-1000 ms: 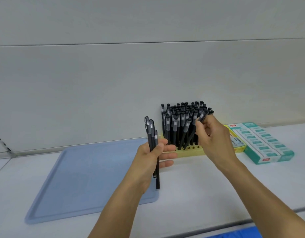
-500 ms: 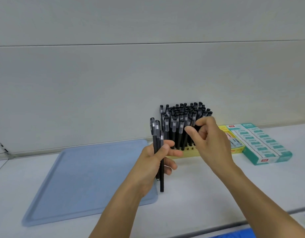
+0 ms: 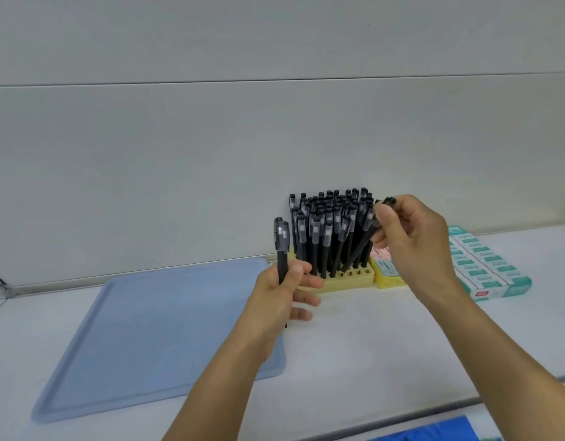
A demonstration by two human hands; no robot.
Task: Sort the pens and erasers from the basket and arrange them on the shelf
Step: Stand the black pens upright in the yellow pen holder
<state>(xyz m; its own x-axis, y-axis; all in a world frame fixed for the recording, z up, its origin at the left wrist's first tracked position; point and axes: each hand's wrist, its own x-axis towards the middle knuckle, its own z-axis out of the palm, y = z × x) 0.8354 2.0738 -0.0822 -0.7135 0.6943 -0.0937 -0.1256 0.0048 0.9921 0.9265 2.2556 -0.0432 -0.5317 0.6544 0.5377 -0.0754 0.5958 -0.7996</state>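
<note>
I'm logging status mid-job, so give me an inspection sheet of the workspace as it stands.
Surface: white shelf, against a plain wall.
Job's things: yellow pen holder packed with upright black pens; eraser boxes to its right.
Clutter: blue tray on the left.
Grippers: left hand holds spare pens upright; right hand pinches a tilted pen, its tip at the holder.
Cables: nothing seen.
Surroundings: a blue thing at the bottom edge, unclear.

We note a blue tray [image 3: 141, 329] lying flat at lower left and a pale panelled wall [image 3: 211, 138] filling the upper frame.
</note>
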